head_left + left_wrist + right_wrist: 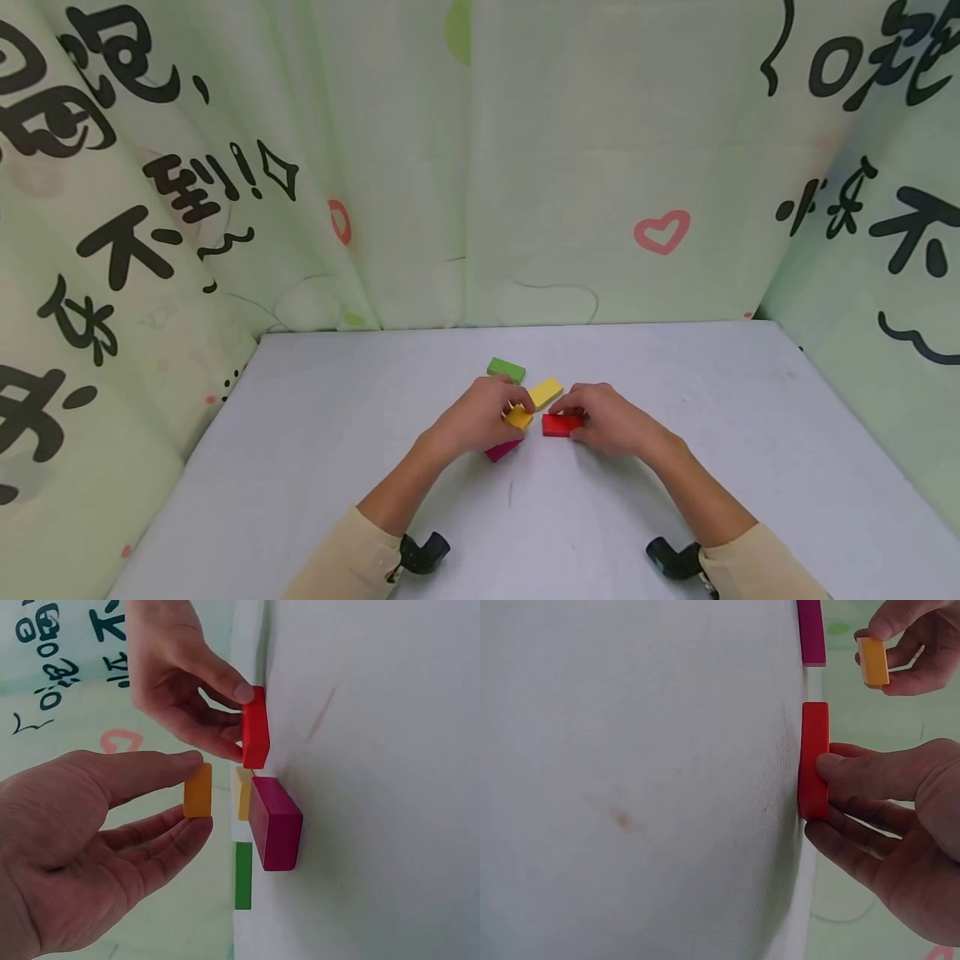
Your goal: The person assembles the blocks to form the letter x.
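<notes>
My left hand point(480, 415) pinches an orange-yellow block point(198, 790) between thumb and fingers; in the left wrist view the block is held up off the table. My right hand point(617, 423) grips a red block point(814, 757), its thumb on one face and fingers at the far end. In the right wrist view the red block lies along the table surface. A magenta block point(277, 825) sits just below my left hand in the head view, partly covered by it. Between and beyond the hands lies a pale yellow block point(547, 392).
A green block point(507, 368) lies past my left hand, partly hidden by it. The white table point(360, 392) spreads out on both sides and toward me. Pale green curtains point(555, 183) with black writing and red hearts stand behind and at the sides.
</notes>
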A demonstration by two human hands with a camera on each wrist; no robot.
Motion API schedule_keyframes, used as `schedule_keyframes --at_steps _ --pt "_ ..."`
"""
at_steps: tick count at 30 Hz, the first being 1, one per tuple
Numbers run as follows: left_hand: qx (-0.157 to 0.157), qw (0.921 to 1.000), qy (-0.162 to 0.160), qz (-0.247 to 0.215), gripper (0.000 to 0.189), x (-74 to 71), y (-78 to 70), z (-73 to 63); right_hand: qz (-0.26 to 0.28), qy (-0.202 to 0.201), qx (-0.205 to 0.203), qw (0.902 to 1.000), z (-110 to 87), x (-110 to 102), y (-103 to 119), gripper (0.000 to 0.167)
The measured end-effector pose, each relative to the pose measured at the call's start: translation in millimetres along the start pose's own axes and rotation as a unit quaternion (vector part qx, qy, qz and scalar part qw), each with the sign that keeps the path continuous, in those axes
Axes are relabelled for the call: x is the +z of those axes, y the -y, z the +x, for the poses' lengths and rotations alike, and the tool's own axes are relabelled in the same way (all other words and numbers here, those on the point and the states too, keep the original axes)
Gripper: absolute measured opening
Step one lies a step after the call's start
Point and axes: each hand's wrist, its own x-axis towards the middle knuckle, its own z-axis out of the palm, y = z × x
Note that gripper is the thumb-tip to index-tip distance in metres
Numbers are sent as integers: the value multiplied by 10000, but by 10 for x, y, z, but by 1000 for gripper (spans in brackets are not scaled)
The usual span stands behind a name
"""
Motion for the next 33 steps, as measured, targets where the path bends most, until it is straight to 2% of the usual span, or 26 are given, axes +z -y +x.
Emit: schedule_keyframes --at_steps 7,11,21,26,33 --pt "283 9996 23 -18 23 81 -101 -156 4 -25 -35 10000 4 4 -11 38" --pt "306 9995 61 1 22 146 -121 -207 21 -1 3 10000 0 -3 -5 39" --pt "250 9992 304 -13 21 301 -117 -266 -3 -25 146 9999 6 10 -4 41" --pt "343 9988 337 15 21 344 -123 -283 4 -39 81 10000 2 14 -12 39" --pt "312 9987 398 85 22 387 -127 -297 59 -22 113 9999 -3 19 -5 39"
